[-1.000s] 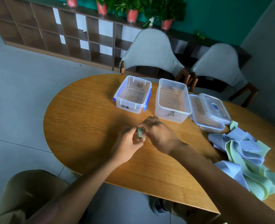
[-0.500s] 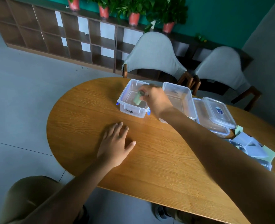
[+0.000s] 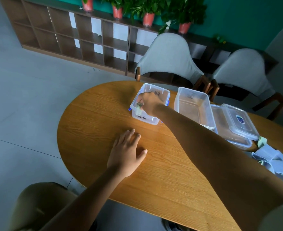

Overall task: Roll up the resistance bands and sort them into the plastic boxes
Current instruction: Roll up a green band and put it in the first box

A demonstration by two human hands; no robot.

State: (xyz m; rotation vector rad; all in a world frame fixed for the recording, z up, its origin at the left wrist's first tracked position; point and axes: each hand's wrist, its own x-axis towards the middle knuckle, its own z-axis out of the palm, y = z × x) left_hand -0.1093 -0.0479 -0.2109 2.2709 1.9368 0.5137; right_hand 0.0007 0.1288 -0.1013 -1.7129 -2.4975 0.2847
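clear plastic, with blue clips at its sides: that is the small box (image 3: 151, 104), and everything here is placed from it. in the head view, the only one given, the right hand (image 3: 149, 104) reaches down inside the box, near its front left corner, and its fingers pinch a rolled green band (image 3: 139, 105), coil end facing up. the roll sits low in the box, though motion blur makes it hard to say whether it touches the floor of it yet. held by its sides like that, the roll probably stays wound until it is set down, which seems the reason for the pinch.

the left hand (image 3: 126, 153) lies flat on the wooden table (image 3: 90, 130) nearer the person than the box, fingers straight and spread, holding nothing; likely it steadies the body during the reach.

just right of the small box stands a taller clear box (image 3: 194, 107), which looks empty, perhaps meant for the other colour. right of that again, two lids (image 3: 237, 124) are stacked, kept out of the way so both boxes stay open. further right and nearer the person, a loose heap of blue and green bands (image 3: 270, 155) waits at the frame edge, unrolled.

the table is oval, warm oak grain. behind the box stand two grey chairs (image 3: 169, 55), then a low dark cubby shelf (image 3: 87, 39) with potted plants (image 3: 149, 14) on top, against a teal wall. the floor is grey tile.
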